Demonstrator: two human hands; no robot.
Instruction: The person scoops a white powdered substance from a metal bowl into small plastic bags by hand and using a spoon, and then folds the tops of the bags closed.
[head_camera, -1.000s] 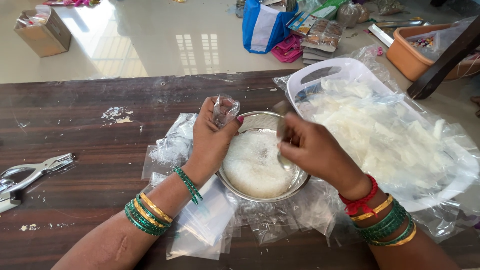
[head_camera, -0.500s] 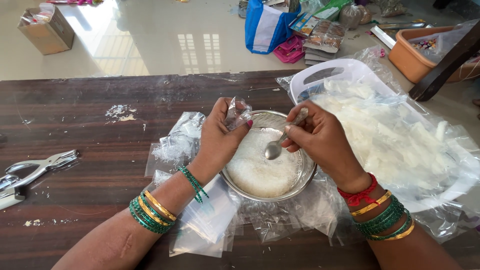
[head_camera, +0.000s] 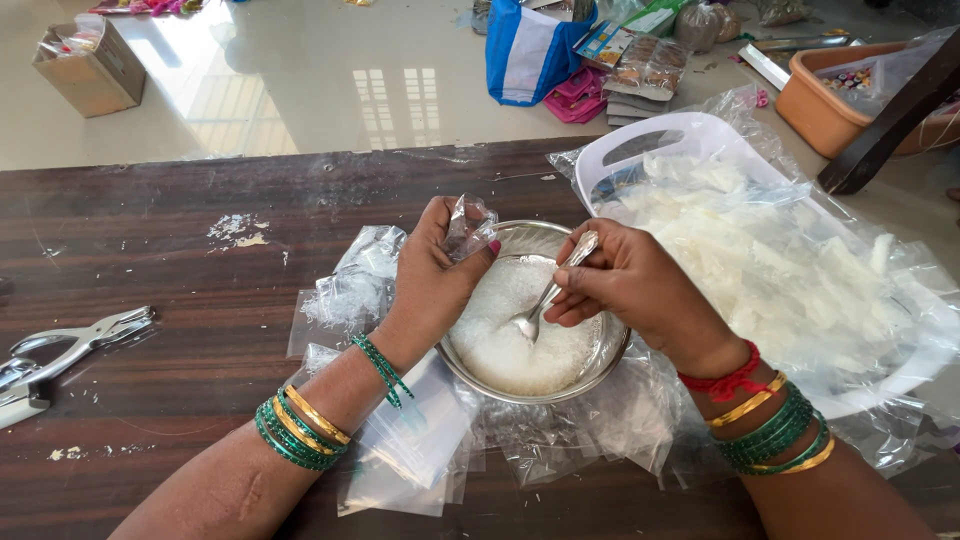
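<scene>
Head view | left hand (head_camera: 432, 268) pinches small clear bag (head_camera: 468, 226) at bowl's (head_camera: 590, 365) 10 o'clock rim | right hand (head_camera: 625, 285) fingers pressed on spoon (head_camera: 545, 300), long axis 1-to-7 o'clock, scoop in white grains (head_camera: 505, 350) | bag at 11 o'clock from scoop, left hand nearer.

A dark wooden table (head_camera: 180, 270) carries a steel bowl (head_camera: 600, 365) on clear plastic bags (head_camera: 410, 450), a white tray (head_camera: 690, 140) at right, metal pliers (head_camera: 70, 345) at left.
</scene>
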